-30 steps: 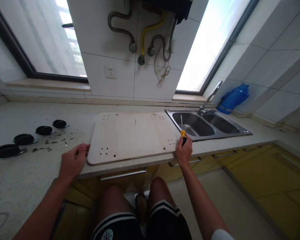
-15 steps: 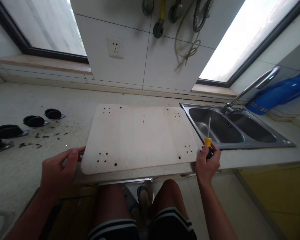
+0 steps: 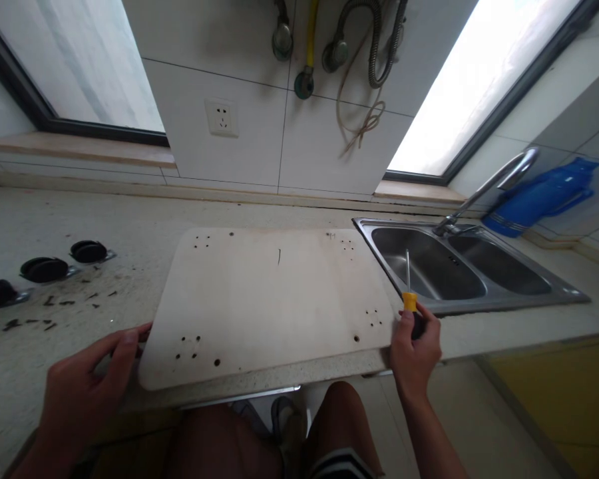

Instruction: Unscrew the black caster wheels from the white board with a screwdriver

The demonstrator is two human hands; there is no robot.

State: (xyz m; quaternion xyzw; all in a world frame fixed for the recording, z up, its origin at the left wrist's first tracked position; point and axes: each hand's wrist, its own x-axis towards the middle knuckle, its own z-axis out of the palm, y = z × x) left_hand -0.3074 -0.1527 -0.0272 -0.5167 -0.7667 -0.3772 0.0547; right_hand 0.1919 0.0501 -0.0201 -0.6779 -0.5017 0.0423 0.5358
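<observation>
A white board (image 3: 272,299) with rounded corners lies flat on the counter, small screw holes grouped near its corners and a short dark mark toward its far side. At its left edge is my left hand (image 3: 92,376), closed with the fingertips against the rim; how far they reach underneath is hidden. My right hand (image 3: 415,349) is wrapped around a screwdriver (image 3: 409,301) with a yellow and black handle, its shaft pointing up and away. That hand also rests by the board's near right corner.
Black casters (image 3: 46,269) with metal plates stand at the left of the counter (image 3: 144,209), beside scattered screws (image 3: 60,303). A steel double sink (image 3: 424,259) with a faucet (image 3: 494,183) and a blue thermos jug (image 3: 544,196) are to the right. Pipes and a socket (image 3: 222,118) are on the wall.
The camera view has tilted and shifted, so the scene sits lower. The board's left end has swung nearer to me with my left hand; my right hand still holds the screwdriver.
</observation>
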